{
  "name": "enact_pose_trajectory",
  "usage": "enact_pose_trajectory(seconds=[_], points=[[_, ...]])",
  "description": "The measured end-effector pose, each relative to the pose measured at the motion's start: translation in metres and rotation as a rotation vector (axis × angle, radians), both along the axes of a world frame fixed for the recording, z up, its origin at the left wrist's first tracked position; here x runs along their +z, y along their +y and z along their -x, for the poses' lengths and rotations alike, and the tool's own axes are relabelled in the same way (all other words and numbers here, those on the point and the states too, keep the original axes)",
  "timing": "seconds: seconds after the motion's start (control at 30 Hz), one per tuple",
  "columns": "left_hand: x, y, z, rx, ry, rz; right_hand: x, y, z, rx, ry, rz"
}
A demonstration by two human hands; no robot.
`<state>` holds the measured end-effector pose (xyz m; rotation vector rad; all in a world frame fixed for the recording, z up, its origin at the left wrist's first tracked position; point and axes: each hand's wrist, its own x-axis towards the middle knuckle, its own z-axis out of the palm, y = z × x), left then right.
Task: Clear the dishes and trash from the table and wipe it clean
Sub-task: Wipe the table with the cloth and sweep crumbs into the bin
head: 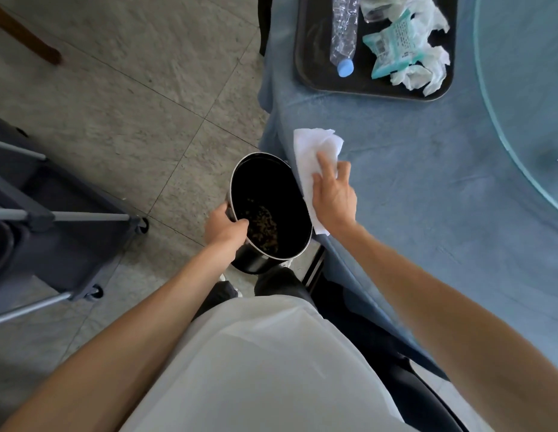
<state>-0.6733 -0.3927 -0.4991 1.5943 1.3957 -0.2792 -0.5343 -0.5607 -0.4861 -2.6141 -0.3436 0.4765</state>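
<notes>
Hands cleared a blue-clothed table (pixel 427 194) at its edge.
The left hand (pixel 223 227) gripped a black bin (pixel 268 210) by its rim; the right hand (pixel 334 194), fingers flat, pressed a white cloth (pixel 312 151).

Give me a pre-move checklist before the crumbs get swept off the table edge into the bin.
1. Left hand has a grip on the bin rim: ok.
2. Bin mouth open and held just below the table edge: ok.
3. Right hand pressing flat on the white napkin: ok.
4. Napkin reaches the edge beside the bin: ok.
5. Crumbs under the napkin: cannot tell.
6. Tray with bottle and wrappers out of the sweep path: ok.
</notes>
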Motion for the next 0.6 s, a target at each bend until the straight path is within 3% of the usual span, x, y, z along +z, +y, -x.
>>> enact_pose_trajectory(seconds=[0.2, 0.43, 0.5, 0.6], points=[[-0.003, 0.007, 0.003, 0.010, -0.031, 0.018, -0.005, -0.028, -0.044, 0.005, -0.083, 0.038], [-0.005, 0.011, 0.003, -0.007, -0.049, -0.001, -0.018, -0.011, -0.049, -0.221, -0.129, 0.109], [-0.008, 0.013, 0.004, -0.033, -0.034, -0.020, -0.025, 0.013, -0.010, -0.110, -0.109, 0.138], [-0.009, 0.017, 0.010, -0.062, -0.015, -0.035, -0.039, 0.047, 0.063, 0.439, 0.041, 0.121]])
